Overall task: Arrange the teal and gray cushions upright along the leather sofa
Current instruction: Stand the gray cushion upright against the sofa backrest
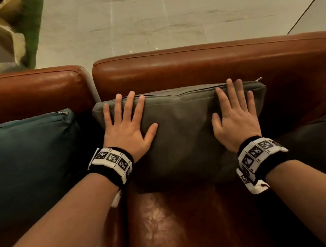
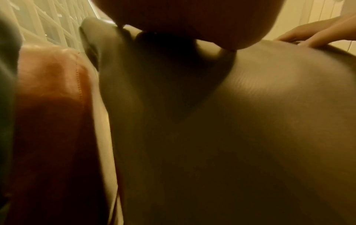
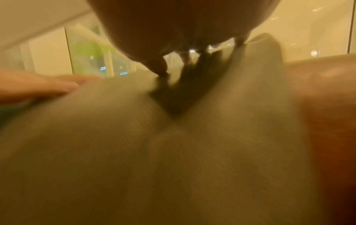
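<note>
Nearest us, our left hand (image 1: 127,129) and right hand (image 1: 235,119) lie flat, fingers spread, gripping nothing, on the gray cushion (image 1: 182,133). It stands upright against the leather sofa (image 1: 191,65) back, long axis 9-to-3 o'clock; the teal cushion (image 1: 23,162) stands at 9 o'clock.

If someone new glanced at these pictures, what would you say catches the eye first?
Two bare hands, the left hand and right hand, pressed flat with fingers spread on a gray cushion standing against the back of the brown leather sofa. Beside it, on the left, a teal cushion also stands upright.
</note>
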The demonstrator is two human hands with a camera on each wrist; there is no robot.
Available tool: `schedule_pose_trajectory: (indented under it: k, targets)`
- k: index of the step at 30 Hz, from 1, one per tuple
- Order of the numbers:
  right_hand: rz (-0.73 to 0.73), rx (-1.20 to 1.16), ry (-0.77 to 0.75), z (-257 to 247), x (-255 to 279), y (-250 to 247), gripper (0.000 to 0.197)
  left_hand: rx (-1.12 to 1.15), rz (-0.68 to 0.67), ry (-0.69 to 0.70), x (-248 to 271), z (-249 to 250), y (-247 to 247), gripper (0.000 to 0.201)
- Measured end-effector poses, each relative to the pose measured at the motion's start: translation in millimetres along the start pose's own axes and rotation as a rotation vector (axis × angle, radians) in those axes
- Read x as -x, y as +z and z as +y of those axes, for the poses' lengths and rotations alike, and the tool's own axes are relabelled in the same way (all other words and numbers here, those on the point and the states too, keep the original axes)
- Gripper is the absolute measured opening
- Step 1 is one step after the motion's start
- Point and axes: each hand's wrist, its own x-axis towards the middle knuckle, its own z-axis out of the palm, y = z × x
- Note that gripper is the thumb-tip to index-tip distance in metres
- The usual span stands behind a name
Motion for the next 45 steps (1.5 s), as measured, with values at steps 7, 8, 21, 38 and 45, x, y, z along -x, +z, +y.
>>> schedule_pose_trajectory:
  k: [7, 8, 21, 38, 45]
  targets:
    - [-0.133, -0.100, -0.122, -62, -36, -12, 0.070, 0.149, -0.088, 0.018, -36, 38, -22, 0.065]
    - [-0.139, -0.094, -0.105, -65, -40, -12, 0.067, 0.187, -0.109, 0.000, -41, 41, -24, 0.058]
    - [-0.061, -0.356, -0.022, -43, -43, -21, 0.027, 0.321, -0.112, -0.016, -51, 11, -29, 0.022]
    - [0.005, -0.320, -0.017, 52, -37, -41, 0.027, 0.101, -0.078, 0.113, -32, -56, -27, 0.038]
    - [-0.047, -0.360, 0.005, 60, -38, -43, 0.026, 0.249, -0.098, 0.044, -30, -59, -27, 0.028]
